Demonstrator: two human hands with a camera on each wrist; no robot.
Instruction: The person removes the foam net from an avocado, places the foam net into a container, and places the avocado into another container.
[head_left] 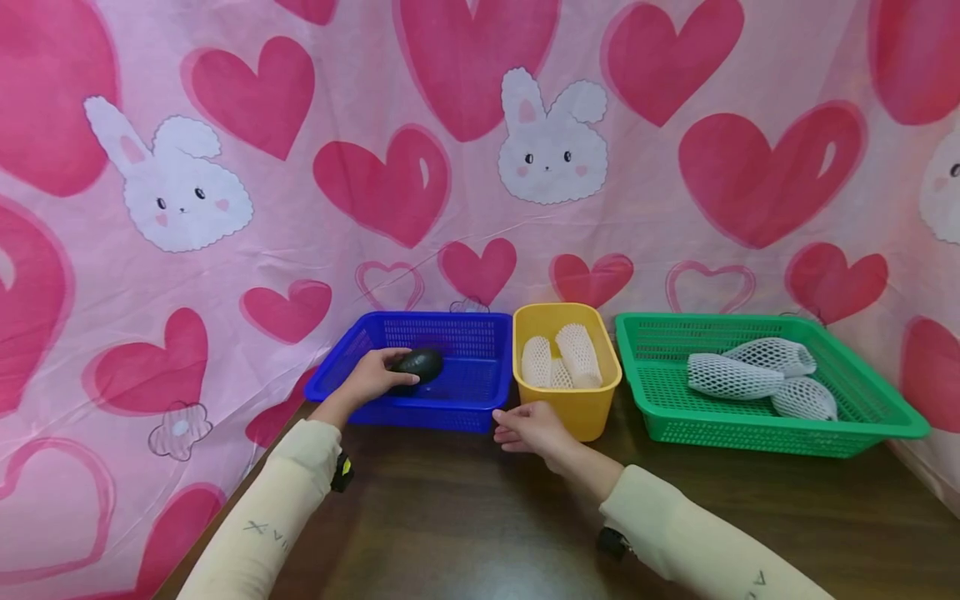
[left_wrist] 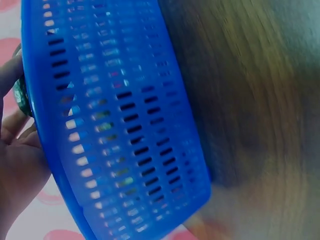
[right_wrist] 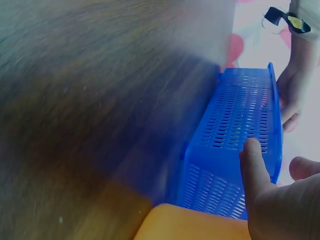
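Note:
At the left of the head view, my left hand (head_left: 369, 377) reaches into the blue basket (head_left: 431, 417). It grips a dark green avocado (head_left: 420, 367) with the thumb on the near side and the fingers over the far side. The left wrist view shows only a sliver of the avocado (left_wrist: 21, 97) behind the basket's rim. My right hand (head_left: 534, 429) hovers in front of the yellow bin (head_left: 570, 408), close to the blue basket's right front corner. It holds nothing; its fingers are loosely bent. In the right wrist view its thumb and a fingertip stand apart.
Cream foam net sleeves (head_left: 579, 357) stand in the yellow bin. To the right, a green basket (head_left: 750, 437) holds several items in white foam nets (head_left: 735, 377). All three containers stand on a dark wooden table (head_left: 450, 517) against a pink heart-patterned cloth (head_left: 465, 208).

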